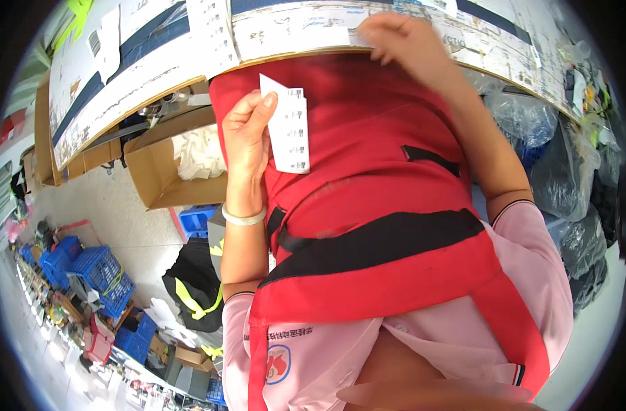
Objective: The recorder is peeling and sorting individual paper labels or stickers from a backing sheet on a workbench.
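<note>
My left hand [244, 130] is closed, with the thumb pressing on a folded strip of white labels [292, 133] with small dark print. The strip hangs in front of my red apron [367, 137], just short of the table edge. My right hand [412, 48] is over the front edge of the table [285, 38], its fingers partly bent and blurred by motion. I cannot make out anything in it. Another long white label strip [213, 34] lies across the table edge, beyond my left hand.
Below the table on the left stands an open cardboard box [159, 164] with crumpled off-white pieces in it. Blue plastic crates [104, 277] and a black bag [193, 284] are farther left on the floor. Clear and dark plastic bags [563, 171] crowd the right side.
</note>
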`<action>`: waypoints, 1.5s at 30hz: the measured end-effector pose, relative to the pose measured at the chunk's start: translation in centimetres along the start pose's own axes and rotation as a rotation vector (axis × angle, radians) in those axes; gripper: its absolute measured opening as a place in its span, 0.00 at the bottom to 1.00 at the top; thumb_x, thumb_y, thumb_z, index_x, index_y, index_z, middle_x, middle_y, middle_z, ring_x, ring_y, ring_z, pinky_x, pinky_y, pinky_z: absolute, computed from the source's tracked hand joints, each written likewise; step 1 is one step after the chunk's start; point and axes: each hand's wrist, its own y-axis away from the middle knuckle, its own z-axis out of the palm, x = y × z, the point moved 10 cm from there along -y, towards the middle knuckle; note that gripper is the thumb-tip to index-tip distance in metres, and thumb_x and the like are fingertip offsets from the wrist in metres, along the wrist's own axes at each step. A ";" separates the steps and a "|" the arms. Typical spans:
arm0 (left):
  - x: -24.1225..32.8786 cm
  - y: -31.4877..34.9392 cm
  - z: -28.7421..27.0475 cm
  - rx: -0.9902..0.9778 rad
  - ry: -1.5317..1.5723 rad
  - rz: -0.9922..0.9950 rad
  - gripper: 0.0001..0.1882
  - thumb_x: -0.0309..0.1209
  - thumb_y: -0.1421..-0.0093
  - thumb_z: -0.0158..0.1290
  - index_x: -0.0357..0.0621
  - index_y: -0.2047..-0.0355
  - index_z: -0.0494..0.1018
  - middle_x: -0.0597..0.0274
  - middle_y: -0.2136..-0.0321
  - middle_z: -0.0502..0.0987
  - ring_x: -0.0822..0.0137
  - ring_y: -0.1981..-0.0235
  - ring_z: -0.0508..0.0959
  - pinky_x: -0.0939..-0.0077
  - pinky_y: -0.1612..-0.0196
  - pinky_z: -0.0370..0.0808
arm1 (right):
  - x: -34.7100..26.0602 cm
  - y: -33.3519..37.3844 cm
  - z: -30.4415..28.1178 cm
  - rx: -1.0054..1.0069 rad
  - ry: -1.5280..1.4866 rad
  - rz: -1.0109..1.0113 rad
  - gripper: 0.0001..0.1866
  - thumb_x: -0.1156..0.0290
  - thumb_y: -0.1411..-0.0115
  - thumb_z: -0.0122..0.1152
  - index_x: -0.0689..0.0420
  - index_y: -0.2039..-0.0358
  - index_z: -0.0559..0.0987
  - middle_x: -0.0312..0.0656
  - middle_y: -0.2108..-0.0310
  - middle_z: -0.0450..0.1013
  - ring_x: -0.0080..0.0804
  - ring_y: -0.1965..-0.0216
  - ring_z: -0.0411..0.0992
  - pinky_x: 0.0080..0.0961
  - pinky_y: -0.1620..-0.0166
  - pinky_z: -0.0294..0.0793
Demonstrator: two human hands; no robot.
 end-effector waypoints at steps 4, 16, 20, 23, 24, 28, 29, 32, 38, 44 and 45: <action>1.8 0.2 1.6 0.000 -0.131 0.131 0.06 0.26 0.41 0.56 0.34 0.67 0.77 0.67 0.71 0.77 0.78 0.70 0.74 0.85 0.64 0.70 | -2.8 2.5 8.5 -0.236 -0.245 0.006 0.11 0.66 0.40 0.58 0.61 0.65 0.80 0.36 0.74 0.75 0.19 0.74 0.71 0.17 0.71 0.72; -1.3 -1.8 -1.1 0.122 0.002 -0.112 0.09 0.29 0.38 0.51 0.35 0.70 0.76 0.63 0.74 0.78 0.77 0.75 0.75 0.83 0.70 0.72 | -7.7 6.1 11.3 -0.048 0.415 -0.716 0.04 0.72 0.47 0.62 0.56 0.69 0.78 0.40 0.70 0.72 0.32 0.72 0.72 0.20 0.70 0.71; -3.7 -2.8 -4.1 0.201 0.041 -0.170 0.11 0.32 0.37 0.51 0.35 0.68 0.76 0.62 0.76 0.78 0.75 0.78 0.76 0.83 0.76 0.73 | -7.8 3.2 7.8 -0.038 0.153 -0.464 0.05 0.70 0.44 0.61 0.56 0.66 0.78 0.37 0.73 0.73 0.21 0.73 0.72 0.18 0.69 0.70; -4.0 -2.7 -3.8 0.155 -0.005 -0.166 0.12 0.34 0.37 0.52 0.35 0.68 0.76 0.63 0.76 0.78 0.76 0.79 0.76 0.85 0.77 0.73 | -2.5 -1.0 4.6 -0.093 -0.056 0.020 0.10 0.66 0.40 0.57 0.60 0.63 0.78 0.34 0.75 0.74 0.18 0.73 0.70 0.16 0.68 0.70; -3.9 -2.8 -3.4 0.135 -0.033 -0.156 0.13 0.34 0.37 0.52 0.35 0.68 0.77 0.63 0.76 0.78 0.77 0.79 0.76 0.85 0.78 0.73 | -2.1 -1.9 3.8 -0.091 -0.056 0.021 0.10 0.66 0.40 0.57 0.60 0.63 0.78 0.34 0.75 0.74 0.18 0.73 0.70 0.16 0.68 0.70; -4.0 -2.8 -3.1 0.143 -0.037 -0.147 0.11 0.33 0.37 0.53 0.36 0.69 0.77 0.63 0.76 0.79 0.77 0.80 0.76 0.86 0.78 0.72 | -0.7 -3.3 3.4 -0.154 -0.140 0.175 0.08 0.72 0.41 0.59 0.65 0.69 0.76 0.43 0.78 0.74 0.26 0.78 0.73 0.20 0.76 0.74; -4.0 -2.8 -3.1 0.151 -0.026 -0.144 0.11 0.33 0.38 0.54 0.36 0.69 0.77 0.63 0.75 0.79 0.77 0.79 0.76 0.86 0.78 0.73 | -0.6 -3.4 3.5 -0.163 -0.116 0.199 0.07 0.74 0.39 0.56 0.66 0.70 0.77 0.41 0.78 0.74 0.23 0.79 0.73 0.17 0.77 0.74; -4.2 -2.9 -3.4 0.152 -0.018 -0.147 0.11 0.33 0.38 0.54 0.36 0.68 0.77 0.63 0.75 0.79 0.77 0.79 0.76 0.85 0.77 0.73 | -0.5 -3.5 3.8 -0.171 -0.108 0.235 0.08 0.73 0.40 0.58 0.67 0.70 0.77 0.43 0.78 0.74 0.25 0.79 0.73 0.19 0.77 0.74; -3.8 -2.6 -3.2 0.162 -0.037 -0.141 0.11 0.33 0.37 0.53 0.36 0.68 0.77 0.63 0.76 0.79 0.77 0.80 0.76 0.86 0.79 0.73 | -0.8 -3.8 4.0 -0.184 -0.057 0.239 0.08 0.74 0.41 0.57 0.68 0.69 0.78 0.44 0.77 0.75 0.26 0.79 0.73 0.19 0.77 0.75; -4.0 -2.8 -3.1 0.162 -0.049 -0.133 0.12 0.34 0.37 0.52 0.36 0.68 0.77 0.63 0.76 0.79 0.77 0.81 0.76 0.86 0.79 0.72 | -0.2 -4.4 4.0 -0.193 -0.015 0.253 0.09 0.73 0.41 0.58 0.68 0.70 0.78 0.44 0.78 0.75 0.26 0.80 0.73 0.19 0.78 0.75; -4.0 -2.8 -3.1 0.154 -0.038 -0.133 0.12 0.34 0.37 0.52 0.36 0.68 0.77 0.63 0.76 0.79 0.77 0.81 0.76 0.86 0.79 0.72 | -0.2 -4.3 4.1 -0.193 -0.015 0.253 0.09 0.73 0.41 0.58 0.68 0.70 0.78 0.44 0.78 0.75 0.26 0.80 0.73 0.19 0.78 0.75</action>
